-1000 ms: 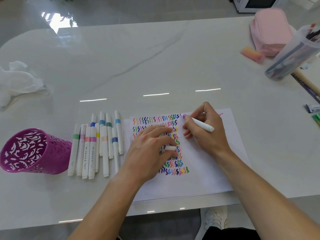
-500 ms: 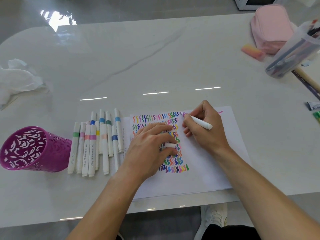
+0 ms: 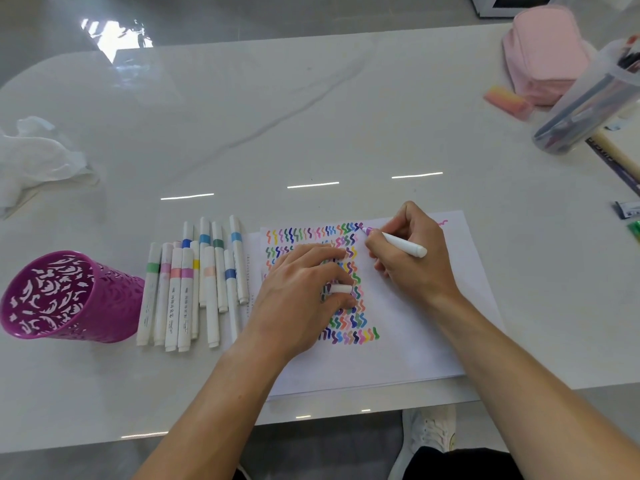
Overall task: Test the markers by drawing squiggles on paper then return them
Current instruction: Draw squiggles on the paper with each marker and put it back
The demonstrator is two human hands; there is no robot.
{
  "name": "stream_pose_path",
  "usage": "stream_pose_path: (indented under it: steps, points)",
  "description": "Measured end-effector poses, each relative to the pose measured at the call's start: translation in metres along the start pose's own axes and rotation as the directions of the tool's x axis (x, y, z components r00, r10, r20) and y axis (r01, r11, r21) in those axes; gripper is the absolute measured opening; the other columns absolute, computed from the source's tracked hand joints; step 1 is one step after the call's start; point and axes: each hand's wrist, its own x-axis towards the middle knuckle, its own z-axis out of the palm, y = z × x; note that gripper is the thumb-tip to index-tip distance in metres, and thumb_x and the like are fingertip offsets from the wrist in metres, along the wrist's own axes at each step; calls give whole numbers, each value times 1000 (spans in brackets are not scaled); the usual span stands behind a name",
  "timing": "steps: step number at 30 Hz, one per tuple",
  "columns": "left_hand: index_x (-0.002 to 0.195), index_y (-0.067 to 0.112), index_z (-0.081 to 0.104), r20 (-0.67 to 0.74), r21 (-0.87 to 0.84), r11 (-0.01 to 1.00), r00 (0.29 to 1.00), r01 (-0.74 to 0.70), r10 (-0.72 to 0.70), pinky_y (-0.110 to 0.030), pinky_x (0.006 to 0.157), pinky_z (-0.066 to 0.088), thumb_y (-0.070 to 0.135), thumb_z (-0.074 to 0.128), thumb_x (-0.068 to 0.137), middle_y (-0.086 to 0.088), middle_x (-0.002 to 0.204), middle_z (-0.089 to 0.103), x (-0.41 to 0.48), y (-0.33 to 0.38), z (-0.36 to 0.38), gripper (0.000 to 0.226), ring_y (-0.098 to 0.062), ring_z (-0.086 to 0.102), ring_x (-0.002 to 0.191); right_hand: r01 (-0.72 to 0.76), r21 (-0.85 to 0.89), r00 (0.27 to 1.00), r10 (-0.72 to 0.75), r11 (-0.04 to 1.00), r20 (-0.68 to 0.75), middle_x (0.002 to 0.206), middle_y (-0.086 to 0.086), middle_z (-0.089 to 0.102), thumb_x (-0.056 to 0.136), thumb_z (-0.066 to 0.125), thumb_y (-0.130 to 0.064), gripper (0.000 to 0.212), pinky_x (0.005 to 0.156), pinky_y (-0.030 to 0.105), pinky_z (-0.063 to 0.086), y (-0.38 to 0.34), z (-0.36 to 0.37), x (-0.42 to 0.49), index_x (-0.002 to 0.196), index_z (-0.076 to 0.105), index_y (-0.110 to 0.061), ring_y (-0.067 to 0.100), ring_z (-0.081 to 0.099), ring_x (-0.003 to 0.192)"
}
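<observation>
My right hand (image 3: 412, 261) grips a white marker (image 3: 401, 243) with a pink-purple tip that touches the white paper (image 3: 426, 327) at the end of the top row of coloured squiggles (image 3: 349, 327). My left hand (image 3: 298, 299) lies on the paper over the squiggles and holds a white marker cap (image 3: 340, 289) between thumb and fingers. Several capped white markers (image 3: 194, 282) with coloured bands lie side by side left of the paper. A purple perforated cup (image 3: 65, 299) lies tipped on its side further left.
A crumpled white cloth (image 3: 38, 161) sits at the far left. At the back right are a pink pouch (image 3: 543, 53), a pink-orange eraser (image 3: 507, 101) and a clear tub of pens (image 3: 592, 98). The table edge (image 3: 311, 420) runs close below the paper.
The marker tip stays at the end of the top squiggle row with only slight hand movement. The left hand keeps holding the cap on the paper.
</observation>
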Motion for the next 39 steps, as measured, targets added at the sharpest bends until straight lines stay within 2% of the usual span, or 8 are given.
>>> stream_pose_path:
  steps: [7, 12, 15, 20, 24, 29, 33, 39]
  points:
    - [99, 33, 77, -19, 0, 1000, 1000, 1, -1, -31, 109, 38, 42, 79, 81, 19, 131, 62, 0, -1, 2, 20, -6, 47, 128, 12, -15, 1000, -11, 1000, 15, 68, 11, 70, 78, 73, -27, 27, 54, 44, 57, 0, -1, -2, 77, 50, -13, 20, 67, 53]
    - [100, 33, 77, -10, 7, 1000, 1000, 4, -4, -29, 111, 34, 43, 78, 82, 20, 133, 61, 1, -1, 2, 21, -5, 45, 130, 20, 96, 999, -17, 995, -30, 72, 21, 68, 81, 72, -24, 26, 46, 26, 49, -2, -3, -3, 79, 48, -15, 31, 65, 57]
    - [102, 34, 76, 4, -13, 1000, 1000, 12, -12, -20, 111, 21, 44, 77, 83, 21, 136, 58, 0, -1, 0, 22, -3, 42, 134, 53, 124, 996, -43, 991, -80, 72, 21, 67, 83, 72, -23, 24, 46, 24, 48, -4, -6, -6, 80, 49, -22, 39, 66, 61]
    - [106, 34, 75, -23, -73, 997, 1000, 0, -1, -17, 112, 20, 42, 75, 85, 22, 139, 56, -4, 3, -5, 22, 2, 38, 138, 150, 80, 985, -143, 985, -96, 71, 9, 65, 83, 72, -25, 20, 54, 51, 54, -10, -10, -14, 85, 53, -30, 37, 62, 63]
    - [105, 33, 77, -91, -128, 992, 996, 4, -15, -2, 94, 27, 44, 74, 85, 20, 123, 62, -8, 8, -11, 23, 3, 47, 120, 184, 84, 982, -179, 979, -58, 74, 5, 65, 84, 73, -22, 17, 59, 55, 55, -15, -12, -21, 94, 60, -23, 33, 63, 70]
    - [107, 33, 78, -229, -209, 976, 967, 65, -113, -4, 74, 38, 54, 62, 87, 27, 83, 62, -12, 17, -18, 33, 6, 57, 89, 150, 154, 989, -147, 977, -25, 79, 11, 70, 84, 74, -18, 11, 58, 46, 55, -26, -15, -31, 91, 68, -24, 26, 63, 65]
    - [108, 32, 74, -205, -274, 949, 955, 154, -214, -16, 69, 50, 46, 58, 98, 24, 76, 67, -13, 21, -22, 24, 4, 66, 79, 97, 268, 994, -106, 958, 19, 78, 3, 76, 85, 71, -16, 9, 55, 26, 52, -35, -17, -41, 91, 74, -23, 15, 65, 63]
    - [104, 28, 71, -127, -315, 925, 956, 215, -265, -34, 77, 58, 42, 56, 100, 16, 79, 71, -20, 34, -25, 22, -4, 69, 79, 66, 421, 994, -97, 905, 54, 71, 4, 74, 90, 60, -16, 11, 49, 25, 49, -48, -16, -58, 88, 71, -14, 19, 62, 57]
